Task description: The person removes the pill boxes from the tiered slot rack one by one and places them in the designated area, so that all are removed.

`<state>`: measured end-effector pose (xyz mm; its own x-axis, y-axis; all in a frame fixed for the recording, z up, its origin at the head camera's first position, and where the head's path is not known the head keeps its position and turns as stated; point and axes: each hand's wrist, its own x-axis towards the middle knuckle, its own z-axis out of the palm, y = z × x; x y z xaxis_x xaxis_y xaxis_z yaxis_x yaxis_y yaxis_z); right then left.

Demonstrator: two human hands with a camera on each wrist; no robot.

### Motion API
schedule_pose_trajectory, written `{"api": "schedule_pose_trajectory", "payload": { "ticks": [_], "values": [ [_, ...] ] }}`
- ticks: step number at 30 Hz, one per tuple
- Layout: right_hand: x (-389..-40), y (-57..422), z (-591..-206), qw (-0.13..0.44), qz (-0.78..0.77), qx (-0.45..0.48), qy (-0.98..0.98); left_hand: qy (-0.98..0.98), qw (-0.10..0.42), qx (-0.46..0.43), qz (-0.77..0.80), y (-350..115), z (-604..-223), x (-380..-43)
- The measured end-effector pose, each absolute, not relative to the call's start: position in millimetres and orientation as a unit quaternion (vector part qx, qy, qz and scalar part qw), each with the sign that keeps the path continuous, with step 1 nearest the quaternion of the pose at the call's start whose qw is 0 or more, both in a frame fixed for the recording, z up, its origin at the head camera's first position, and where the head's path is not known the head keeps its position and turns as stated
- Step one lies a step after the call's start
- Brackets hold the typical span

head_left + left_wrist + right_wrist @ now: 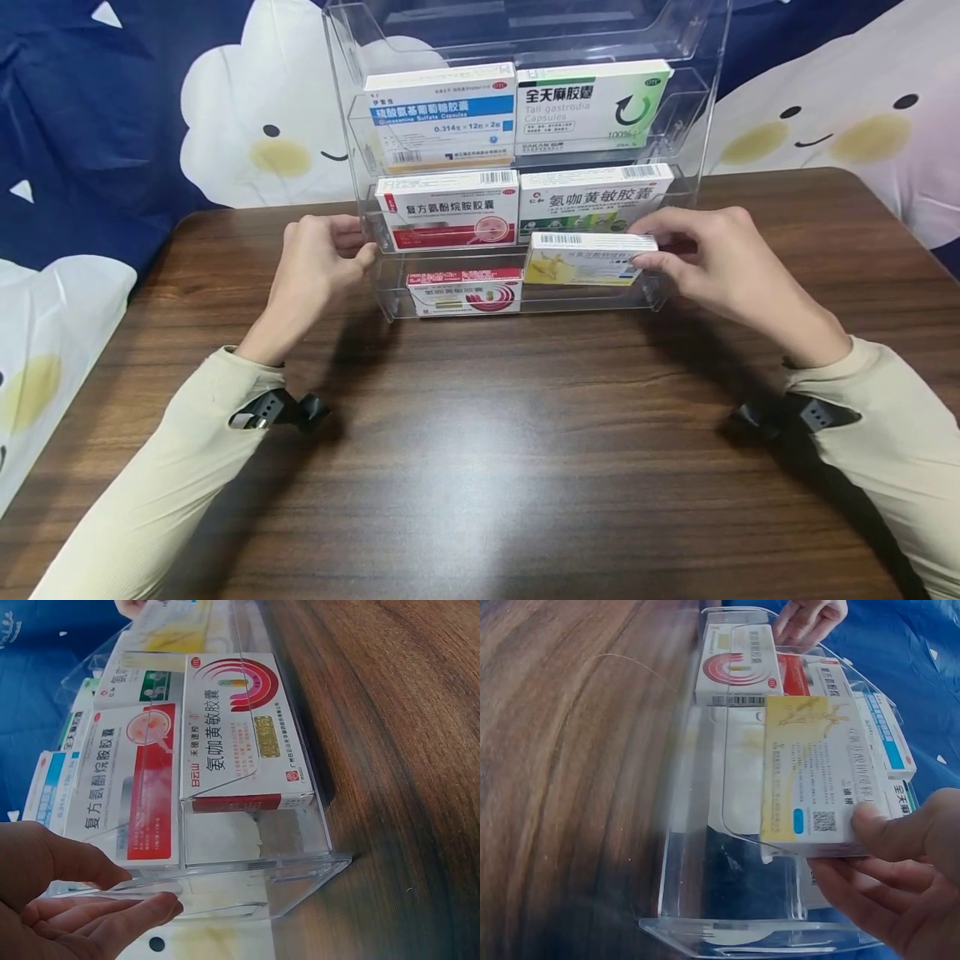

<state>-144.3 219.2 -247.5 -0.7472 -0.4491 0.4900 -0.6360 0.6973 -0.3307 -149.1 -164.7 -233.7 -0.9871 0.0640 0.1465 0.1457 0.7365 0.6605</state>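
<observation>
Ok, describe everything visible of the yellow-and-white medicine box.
The yellow-and-white medicine box looks like a closed, flat card carton: Chinese print, a yellow figure, blue patch and QR code on its front, a barcode on top. The right grip pinches its right end, thumb on the front. It tilts slightly at the clear rack's bottom tier; resting contact is unclear.

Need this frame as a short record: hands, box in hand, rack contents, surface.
left hand: holds the side edge of the clear rack
right hand: pinches one end of the yellow-white box
held box: at bottom right, higher than the red-topped box
middle: red-white box left, white box right
upper: blue-striped box left, green-white box right
surface: brown table
</observation>
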Motion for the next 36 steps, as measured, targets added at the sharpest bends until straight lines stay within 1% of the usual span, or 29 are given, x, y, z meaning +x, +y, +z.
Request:
{"api": "schedule_pose_trajectory", "payload": {
  "ticks": [4, 12, 16, 20, 25, 31, 36],
  "values": [
    [-141.3, 221.5, -244.1, 0.165, 0.286, 0.259, -0.908, -0.931, 0.054, -0.054, -0.358, -164.4, -233.3, -148.9],
    [-136.2, 231.4, -241.8, 0.053, 0.447, 0.150, -0.880, -0.932, 0.052, -0.054, -0.356, -164.2, -233.0, -149.2],
    [-134.3, 237.7, -245.3, 0.008, 0.497, 0.149, -0.855, -0.932, 0.052, -0.056, -0.354, -164.1, -232.8, -149.2],
    [-131.2, 240.6, -256.0, -0.058, 0.536, 0.157, -0.827, -0.932, 0.053, -0.056, -0.354, -164.1, -232.8, -148.9],
    [-127.9, 238.3, -273.4, -0.126, 0.533, 0.145, -0.824, -0.931, 0.049, -0.053, -0.357, -163.9, -232.0, -149.4],
    [-126.9, 232.2, -285.6, -0.176, 0.520, 0.140, -0.824, -0.931, 0.048, -0.052, -0.357, -164.0, -232.2, -149.6],
    [-127.7, 228.4, -294.3, -0.192, 0.528, 0.124, -0.818, -0.933, 0.052, -0.055, -0.352, -164.2, -232.5, -149.4]
  ]
}}
